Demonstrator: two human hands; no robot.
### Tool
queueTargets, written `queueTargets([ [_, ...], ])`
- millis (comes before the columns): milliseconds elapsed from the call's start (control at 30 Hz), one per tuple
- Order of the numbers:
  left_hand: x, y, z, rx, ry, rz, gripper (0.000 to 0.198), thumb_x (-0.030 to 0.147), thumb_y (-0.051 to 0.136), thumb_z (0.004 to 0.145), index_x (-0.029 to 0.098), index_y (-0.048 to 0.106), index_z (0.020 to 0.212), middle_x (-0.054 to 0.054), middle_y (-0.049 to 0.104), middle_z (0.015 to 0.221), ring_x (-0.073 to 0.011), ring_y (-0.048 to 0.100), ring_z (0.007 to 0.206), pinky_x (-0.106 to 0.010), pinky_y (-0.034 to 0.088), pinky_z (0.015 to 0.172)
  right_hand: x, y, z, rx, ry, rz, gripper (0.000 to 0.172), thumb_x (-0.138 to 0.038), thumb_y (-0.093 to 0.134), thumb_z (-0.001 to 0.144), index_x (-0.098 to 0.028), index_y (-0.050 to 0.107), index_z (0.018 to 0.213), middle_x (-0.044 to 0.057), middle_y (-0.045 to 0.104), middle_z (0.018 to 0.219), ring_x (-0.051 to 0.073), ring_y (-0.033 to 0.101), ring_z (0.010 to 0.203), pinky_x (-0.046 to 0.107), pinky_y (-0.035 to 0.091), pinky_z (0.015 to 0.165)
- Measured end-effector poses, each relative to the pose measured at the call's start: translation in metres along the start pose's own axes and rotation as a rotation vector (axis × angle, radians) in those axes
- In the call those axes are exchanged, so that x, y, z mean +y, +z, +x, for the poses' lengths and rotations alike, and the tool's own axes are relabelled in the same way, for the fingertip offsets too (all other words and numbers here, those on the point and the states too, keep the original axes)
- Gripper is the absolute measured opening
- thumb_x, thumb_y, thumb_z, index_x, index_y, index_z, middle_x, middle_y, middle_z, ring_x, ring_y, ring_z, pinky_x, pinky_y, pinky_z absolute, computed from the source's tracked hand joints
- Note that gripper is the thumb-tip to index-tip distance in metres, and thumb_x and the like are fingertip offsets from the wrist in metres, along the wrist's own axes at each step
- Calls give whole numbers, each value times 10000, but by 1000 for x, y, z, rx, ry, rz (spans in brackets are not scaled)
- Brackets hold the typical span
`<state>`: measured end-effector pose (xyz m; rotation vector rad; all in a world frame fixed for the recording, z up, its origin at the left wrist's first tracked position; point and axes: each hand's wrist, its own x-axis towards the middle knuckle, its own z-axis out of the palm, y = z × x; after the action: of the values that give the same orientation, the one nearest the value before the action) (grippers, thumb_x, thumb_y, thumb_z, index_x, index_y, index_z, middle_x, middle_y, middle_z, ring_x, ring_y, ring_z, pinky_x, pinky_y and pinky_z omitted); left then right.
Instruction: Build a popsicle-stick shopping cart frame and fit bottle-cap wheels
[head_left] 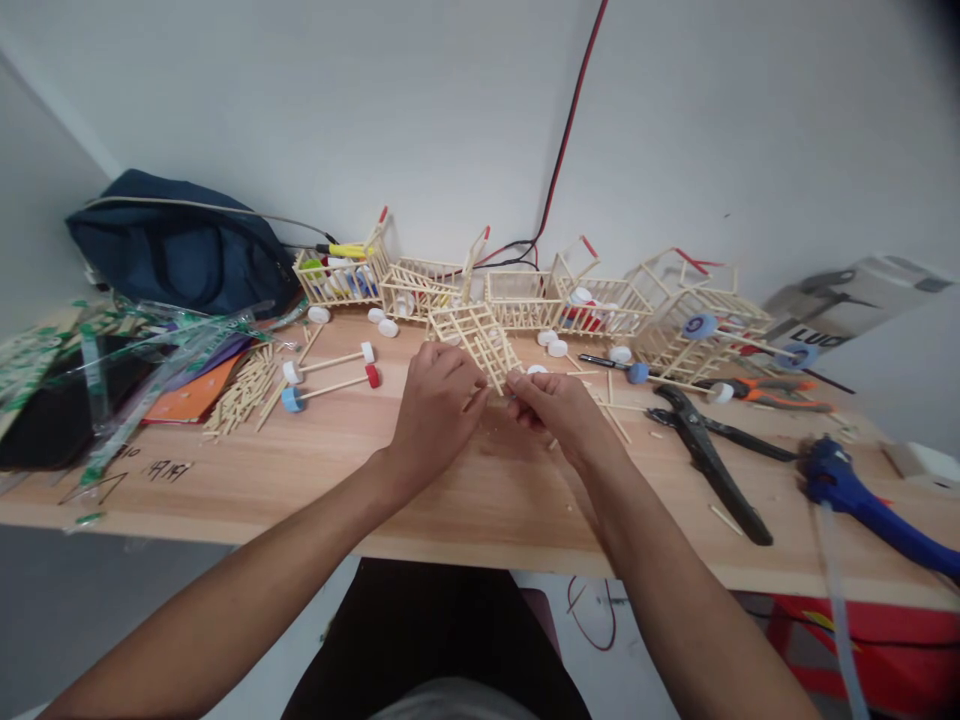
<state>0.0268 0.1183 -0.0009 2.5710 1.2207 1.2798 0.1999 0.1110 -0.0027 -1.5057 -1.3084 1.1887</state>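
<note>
A small cart basket (489, 341) built of thin wooden sticks is tilted between my two hands, its lattice side facing me. My left hand (441, 402) curls around its lower left side, with the fingertips partly hidden. On the other side, my right hand (556, 408) pinches the basket's lower right corner between thumb and fingers. Behind it stand finished-looking stick carts with red-tipped handles, among them a cart (337, 278) holding coloured caps and another cart (604, 305) with red and white caps inside.
Loose sticks (244, 390) and cap-wheeled axles (334, 388) lie at left, near a dark blue bag (184, 245) and plastic wrappers (142, 390). Black pliers (705, 460), orange-handled pliers (780, 390) and a blue glue gun (870, 510) rest at right. A red-black cable (574, 110) hangs down the wall.
</note>
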Motion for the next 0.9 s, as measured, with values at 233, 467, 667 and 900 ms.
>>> queueTargets([
  [233, 1, 1, 0, 0, 3, 6, 117, 157, 593, 832, 190, 560, 726, -26, 604, 824, -215, 498, 897, -394, 412, 840, 1, 0, 1, 12, -2, 37, 406, -541, 622, 744, -174, 592, 573, 19, 624, 537, 74, 468, 414, 205, 338, 410],
  [467, 2, 2, 0, 1, -10, 3, 119, 158, 589, 837, 192, 566, 725, -22, 601, 830, -218, 495, 898, -399, 419, 840, 3, -1, 2, 41, -9, 23, 412, -548, 636, 727, -177, 594, 553, 21, 626, 546, 77, 462, 424, 206, 333, 405],
  [667, 3, 3, 0, 10, -34, -13, 133, 161, 598, 829, 196, 561, 706, -23, 602, 832, -223, 490, 907, -409, 421, 841, 2, -5, 6, 53, 17, 38, 406, -529, 676, 702, -178, 585, 519, 15, 607, 513, 74, 446, 413, 212, 331, 413],
  [900, 4, 3, 0, 30, -47, -8, 139, 139, 611, 803, 196, 558, 687, -20, 592, 810, -223, 471, 878, -406, 423, 816, -2, -8, 8, 52, 39, 81, 393, -521, 715, 683, -171, 595, 550, 7, 607, 523, 64, 453, 418, 199, 328, 413],
])
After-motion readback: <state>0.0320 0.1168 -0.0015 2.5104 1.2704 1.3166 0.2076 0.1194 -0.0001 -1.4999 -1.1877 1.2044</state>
